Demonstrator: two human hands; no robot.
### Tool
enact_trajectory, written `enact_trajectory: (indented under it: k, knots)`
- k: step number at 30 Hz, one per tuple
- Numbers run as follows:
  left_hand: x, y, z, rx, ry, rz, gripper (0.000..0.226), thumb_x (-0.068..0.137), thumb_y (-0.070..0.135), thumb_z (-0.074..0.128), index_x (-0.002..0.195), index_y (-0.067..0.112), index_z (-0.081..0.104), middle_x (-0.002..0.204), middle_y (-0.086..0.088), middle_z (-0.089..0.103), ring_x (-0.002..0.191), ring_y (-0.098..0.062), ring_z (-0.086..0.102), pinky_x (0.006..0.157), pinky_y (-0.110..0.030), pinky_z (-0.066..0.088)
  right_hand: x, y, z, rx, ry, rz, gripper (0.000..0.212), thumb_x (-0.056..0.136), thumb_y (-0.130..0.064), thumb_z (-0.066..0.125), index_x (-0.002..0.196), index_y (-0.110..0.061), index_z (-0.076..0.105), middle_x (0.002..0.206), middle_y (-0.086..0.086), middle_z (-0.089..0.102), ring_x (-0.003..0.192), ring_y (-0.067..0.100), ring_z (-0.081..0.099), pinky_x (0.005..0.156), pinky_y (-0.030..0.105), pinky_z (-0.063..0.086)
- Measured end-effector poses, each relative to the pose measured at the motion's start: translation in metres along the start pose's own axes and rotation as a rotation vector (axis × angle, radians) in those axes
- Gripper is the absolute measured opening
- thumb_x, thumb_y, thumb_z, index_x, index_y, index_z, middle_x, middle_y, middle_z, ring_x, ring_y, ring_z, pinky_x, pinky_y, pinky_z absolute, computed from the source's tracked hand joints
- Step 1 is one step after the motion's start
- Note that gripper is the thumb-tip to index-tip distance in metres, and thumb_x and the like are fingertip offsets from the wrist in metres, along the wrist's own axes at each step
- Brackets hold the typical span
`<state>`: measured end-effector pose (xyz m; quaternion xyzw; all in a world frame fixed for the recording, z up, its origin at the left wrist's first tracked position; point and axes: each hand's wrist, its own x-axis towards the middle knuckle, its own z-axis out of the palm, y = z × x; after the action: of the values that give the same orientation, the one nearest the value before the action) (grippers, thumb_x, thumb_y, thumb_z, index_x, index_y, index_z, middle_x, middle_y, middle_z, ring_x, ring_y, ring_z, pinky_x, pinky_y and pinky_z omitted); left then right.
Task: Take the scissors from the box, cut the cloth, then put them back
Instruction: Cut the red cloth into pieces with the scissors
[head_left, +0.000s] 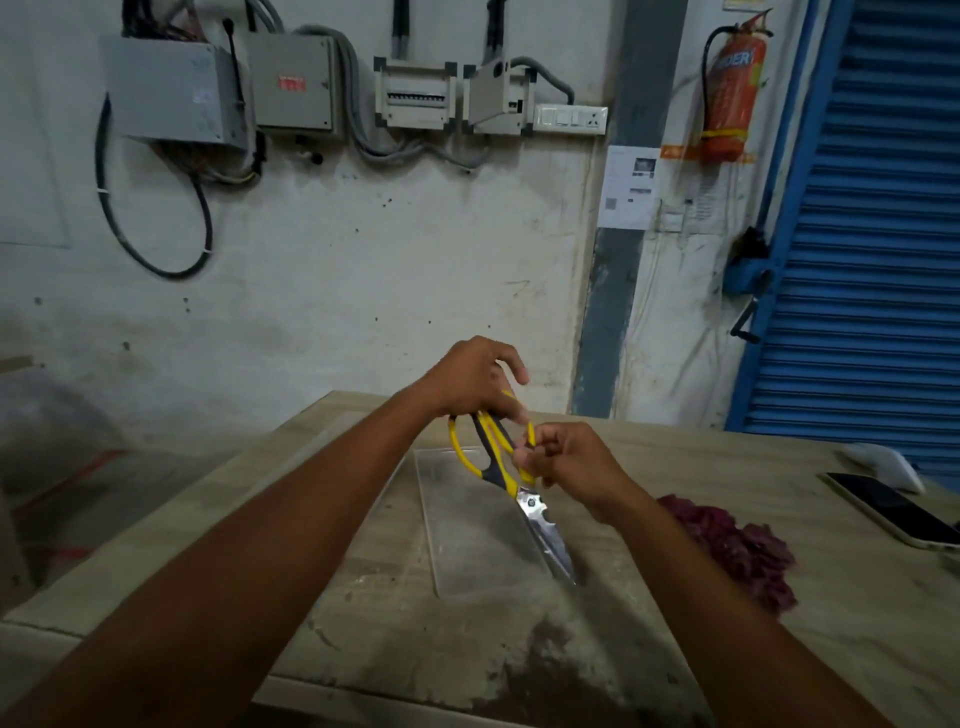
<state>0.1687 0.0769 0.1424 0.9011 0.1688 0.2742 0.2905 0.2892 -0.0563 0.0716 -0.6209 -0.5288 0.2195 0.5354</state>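
Observation:
The scissors (524, 499) have yellow and dark grey handles and shiny blades that point down toward me, above the clear plastic box (457, 540) on the table. My left hand (470, 382) grips the far handle loop from above. My right hand (569, 462) closes its fingers on the near handle loop. A crumpled dark maroon cloth (737, 551) lies on the table to the right of the box, partly hidden behind my right forearm.
The worn wooden table (395, 649) runs to a white wall. A phone (893, 512) and a white object (883, 465) lie at the right edge. A blue roller shutter (872, 234) stands at the right.

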Motion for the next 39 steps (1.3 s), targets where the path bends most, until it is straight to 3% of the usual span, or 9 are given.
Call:
enact_trajectory:
  k: [3,4,8,15,23,29,32,36,39]
  knots:
    - [-0.008,-0.032,0.031,-0.531,0.542,-0.155,0.027,0.069,0.037,0.08,0.075,0.016,0.065,0.068,-0.011,0.068,0.06,-0.022,0.066,0.066,-0.035,0.054,0.004,0.012,-0.006,0.196,0.15,0.095,0.015,0.081,0.001,0.066,0.071,-0.01,0.068,0.058,0.003,0.062,0.051,0.011,0.054,0.055,0.025,0.046]
    - [-0.014,-0.038,0.044,-0.717,0.549,-0.248,0.025,0.077,0.036,0.075,0.073,0.015,0.062,0.07,-0.013,0.065,0.057,-0.019,0.061,0.065,-0.035,0.051,0.005,0.016,-0.007,0.263,0.183,0.109,0.013,0.082,0.0,0.065,0.072,-0.008,0.068,0.059,0.004,0.063,0.052,0.013,0.055,0.055,0.025,0.048]
    - [-0.04,-0.042,0.106,-0.956,0.069,-0.374,0.019,0.091,0.027,0.062,0.089,0.01,0.069,0.081,-0.013,0.068,0.066,-0.023,0.065,0.07,-0.039,0.055,0.003,0.035,0.008,0.418,0.259,0.168,0.011,0.082,-0.006,0.067,0.081,0.005,0.068,0.063,0.011,0.068,0.054,0.021,0.059,0.052,0.027,0.051]
    - [-0.038,-0.044,0.136,-1.298,0.196,-0.39,0.026,0.095,0.013,0.054,0.106,-0.009,0.062,0.068,-0.016,0.067,0.058,-0.026,0.064,0.055,-0.033,0.055,0.003,0.049,0.012,0.458,0.336,0.23,0.01,0.084,-0.002,0.063,0.076,0.002,0.067,0.05,0.011,0.057,0.035,0.016,0.047,0.036,0.019,0.039]
    - [-0.034,-0.04,0.139,-1.431,0.425,-0.391,0.014,0.095,0.008,0.052,0.083,0.003,0.057,0.074,-0.014,0.071,0.062,-0.021,0.069,0.063,-0.032,0.058,0.009,0.055,0.006,0.601,0.483,0.192,0.019,0.085,0.004,0.061,0.066,0.0,0.06,0.054,0.016,0.055,0.04,0.021,0.046,0.04,0.026,0.042]
    - [-0.045,-0.041,0.136,-1.432,0.039,-0.408,0.03,0.098,0.009,0.044,0.125,0.014,0.055,0.093,-0.01,0.069,0.086,-0.027,0.068,0.085,-0.046,0.052,-0.004,0.051,-0.028,0.033,0.261,0.025,0.006,0.082,-0.007,0.067,0.087,-0.004,0.069,0.076,0.012,0.071,0.069,0.027,0.067,0.068,0.039,0.058]
    - [-0.045,-0.041,0.138,-1.469,0.064,-0.412,0.039,0.098,0.005,0.042,0.136,0.01,0.047,0.088,-0.012,0.071,0.076,-0.026,0.073,0.092,-0.044,0.048,-0.016,0.051,-0.083,-0.52,0.483,0.063,0.015,0.086,-0.017,0.064,0.096,-0.01,0.073,0.096,0.007,0.074,0.089,0.018,0.066,0.084,0.028,0.049]
    - [-0.042,-0.042,0.137,-1.604,0.113,-0.396,0.047,0.097,0.003,0.041,0.142,0.013,0.037,0.088,-0.013,0.068,0.069,-0.026,0.07,0.083,-0.041,0.052,-0.038,0.064,-0.151,-0.973,0.33,0.696,0.033,0.088,-0.037,0.059,0.098,-0.006,0.062,0.102,0.015,0.064,0.09,0.028,0.059,0.08,0.035,0.046]
    - [-0.041,-0.039,0.132,-1.595,0.035,-0.389,0.034,0.097,0.01,0.043,0.13,0.017,0.047,0.099,-0.011,0.066,0.075,-0.024,0.073,0.076,-0.036,0.057,-0.053,0.067,-0.154,-0.75,0.328,0.638,0.025,0.085,-0.027,0.068,0.083,-0.002,0.067,0.08,0.011,0.064,0.069,0.019,0.057,0.06,0.028,0.041]
